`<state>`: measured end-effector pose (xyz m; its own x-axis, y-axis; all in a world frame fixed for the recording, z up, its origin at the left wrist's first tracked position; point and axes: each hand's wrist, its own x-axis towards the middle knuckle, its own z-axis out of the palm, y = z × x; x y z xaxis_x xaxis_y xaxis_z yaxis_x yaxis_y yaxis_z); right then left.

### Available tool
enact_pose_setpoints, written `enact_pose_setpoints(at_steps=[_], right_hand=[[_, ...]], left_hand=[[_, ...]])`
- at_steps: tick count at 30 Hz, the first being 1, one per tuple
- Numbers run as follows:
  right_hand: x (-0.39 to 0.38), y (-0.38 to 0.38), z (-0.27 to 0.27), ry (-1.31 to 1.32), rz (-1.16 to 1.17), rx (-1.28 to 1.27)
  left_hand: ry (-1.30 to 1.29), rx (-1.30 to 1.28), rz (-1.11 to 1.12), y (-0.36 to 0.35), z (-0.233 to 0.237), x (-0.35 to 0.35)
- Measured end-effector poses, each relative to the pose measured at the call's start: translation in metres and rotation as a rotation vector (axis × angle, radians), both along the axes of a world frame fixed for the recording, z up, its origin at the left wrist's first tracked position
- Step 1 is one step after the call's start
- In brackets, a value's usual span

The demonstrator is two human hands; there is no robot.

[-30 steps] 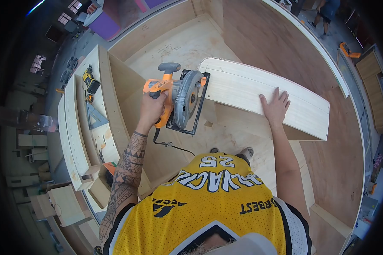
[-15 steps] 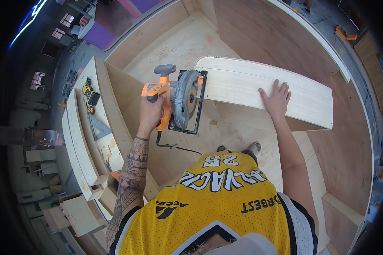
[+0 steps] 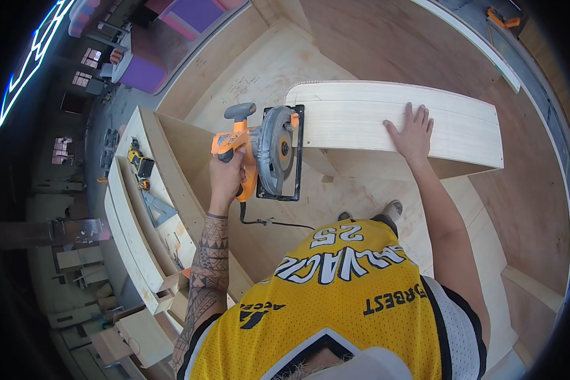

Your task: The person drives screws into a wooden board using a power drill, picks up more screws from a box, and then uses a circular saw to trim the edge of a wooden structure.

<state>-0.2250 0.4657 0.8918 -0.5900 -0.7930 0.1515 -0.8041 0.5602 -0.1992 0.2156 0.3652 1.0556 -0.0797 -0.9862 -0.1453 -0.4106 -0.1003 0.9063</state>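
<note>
My left hand (image 3: 227, 178) is wrapped round the rear handle of an orange and grey circular saw (image 3: 250, 152). The saw's black base plate is at the left end of a pale plywood panel (image 3: 348, 114); whether the blade touches the wood is hidden. Fingers spread, my right hand (image 3: 413, 134) lies flat on the panel, right of its middle. Thin lines run lengthwise along the panel, and its left corner is rounded. A black power cord (image 3: 266, 221) trails from the saw toward my body.
Plywood walls (image 3: 424, 50) surround me. On the left, a curved wooden frame (image 3: 133, 221) carries a yellow and black cordless drill (image 3: 140, 161) and a blue triangular square (image 3: 158, 209). Wooden boxes (image 3: 147, 335) stand at lower left, a purple counter (image 3: 142, 69) beyond the wall.
The camera view has shifted and turned slightly. My left hand keeps its grip on the circular saw at the panel's left end, and my right hand stays flat on the panel.
</note>
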Motion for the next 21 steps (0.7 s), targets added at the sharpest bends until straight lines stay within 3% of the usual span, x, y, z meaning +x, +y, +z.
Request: enact_pose_setpoints(at_steps=[21], right_hand=[[-0.0002, 0.0005, -0.0036, 0.018, 0.01, -0.032]], left_hand=[[-0.001, 0.004, -0.04, -0.0029, -0.0064, 0.0071]])
